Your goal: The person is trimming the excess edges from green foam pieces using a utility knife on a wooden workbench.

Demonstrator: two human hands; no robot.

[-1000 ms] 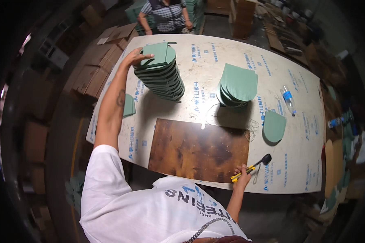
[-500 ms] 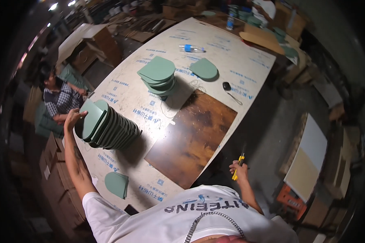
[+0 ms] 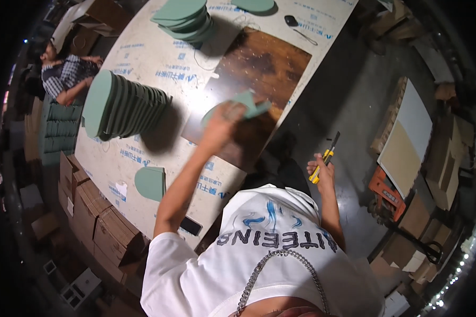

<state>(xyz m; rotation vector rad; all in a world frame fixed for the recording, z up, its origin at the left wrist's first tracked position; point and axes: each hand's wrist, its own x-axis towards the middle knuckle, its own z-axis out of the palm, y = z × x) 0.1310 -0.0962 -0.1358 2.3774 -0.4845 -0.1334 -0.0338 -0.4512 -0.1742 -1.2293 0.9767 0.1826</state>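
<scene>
My left hand (image 3: 225, 124) is closed on a thin green rounded pad (image 3: 246, 100), blurred by motion, over the dark brown wood-look board (image 3: 275, 63) on the table. Off the table's right edge, my right hand (image 3: 327, 171) grips a yellow-and-black utility knife (image 3: 327, 157), its blade pointing up and away. To the left stands a tall, leaning stack of green pads (image 3: 100, 103). A second stack of green pads (image 3: 180, 16) sits farther off, and a lone pad (image 3: 255, 4) lies at the top edge. Nearer me rest a few pads (image 3: 149, 183).
A black phone (image 3: 190, 226) lies at the near edge of the pale printed table (image 3: 158, 58). A small black object with a cord (image 3: 291, 20) is beyond the board. At left sits a person in a checked shirt (image 3: 66, 76). Cardboard boxes (image 3: 103, 222) and an orange tool (image 3: 387, 187) flank the table.
My left hand has gone from the tall stack rightward to the brown board, carrying a green pad. The knife stays in my right hand. The whole view has shifted toward me.
</scene>
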